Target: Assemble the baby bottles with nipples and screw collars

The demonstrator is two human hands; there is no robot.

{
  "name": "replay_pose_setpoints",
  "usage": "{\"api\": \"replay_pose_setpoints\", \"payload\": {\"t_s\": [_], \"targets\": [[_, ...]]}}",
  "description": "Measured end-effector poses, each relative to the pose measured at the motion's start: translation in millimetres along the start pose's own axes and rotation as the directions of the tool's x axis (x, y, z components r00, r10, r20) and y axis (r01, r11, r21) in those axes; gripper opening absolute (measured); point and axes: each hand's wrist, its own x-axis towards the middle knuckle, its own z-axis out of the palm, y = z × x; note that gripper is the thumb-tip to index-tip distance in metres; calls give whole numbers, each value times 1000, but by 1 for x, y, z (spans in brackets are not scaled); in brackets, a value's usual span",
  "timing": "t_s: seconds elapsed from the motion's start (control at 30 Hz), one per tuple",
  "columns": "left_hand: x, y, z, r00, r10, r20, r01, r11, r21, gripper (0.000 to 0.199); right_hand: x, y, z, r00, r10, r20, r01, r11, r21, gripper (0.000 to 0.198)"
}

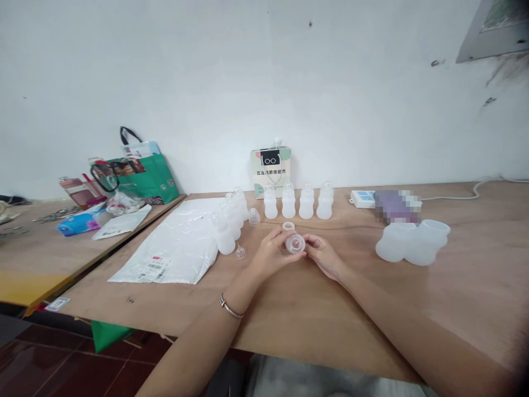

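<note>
In front of me, my left hand (275, 251) has its thumb and fingers curled round a translucent baby bottle ring (295, 243), whose round opening faces me. My right hand (321, 253) pinches the right side of that same ring with its fingertips. Just behind it a second white ring (288, 226) lies on the table. To the left are a clear silicone nipple (241, 252) and a clear dome cap (253, 217). Two open white bottle bodies (425, 248) stand together on the right.
Several capped baby bottles (306, 203) line the back, and another row (225, 234) stands left beside a white plastic mailer (169, 242). A paper bag (270, 171) leans on the wall. A white power strip (362, 199) lies back right. The adjoining left table holds a green bag (159, 179).
</note>
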Motion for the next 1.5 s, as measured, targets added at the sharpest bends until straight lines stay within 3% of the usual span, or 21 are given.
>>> {"api": "replay_pose_setpoints", "payload": {"t_s": [0.33,0.7,0.83,0.97,1.1,1.27,1.43,1.5], "targets": [[2,5,5,993,-45,-113,51,997,54,34,-2,5,2,998,-52,-25,51,997,-60,20],[0,16,-1,999,-26,-33,25,999,-26,30,-2,2,0,999,-37,-8,36,994,-100,22],[2,13,-2,998,-4,-69,3,1000,-17,30,-1,3,0,999,-42,-15,40,993,-115,25],[4,6,-1,994,-71,-88,66,996,-65,32,0,5,0,997,-49,-55,40,988,-151,26],[5,-8,0,987,-160,23,161,972,-174,36,2,1,-3,993,-58,-105,36,979,-202,25],[2,-16,1,959,-227,169,248,962,-117,37,2,-15,-5,989,-64,-133,27,963,-268,23],[2,-7,2,890,-298,344,343,936,-77,36,0,-22,0,991,-113,-75,79,928,-364,22],[2,-5,3,883,-299,363,356,929,-99,36,-1,-24,3,992,-125,-33,103,915,-390,24]]}}
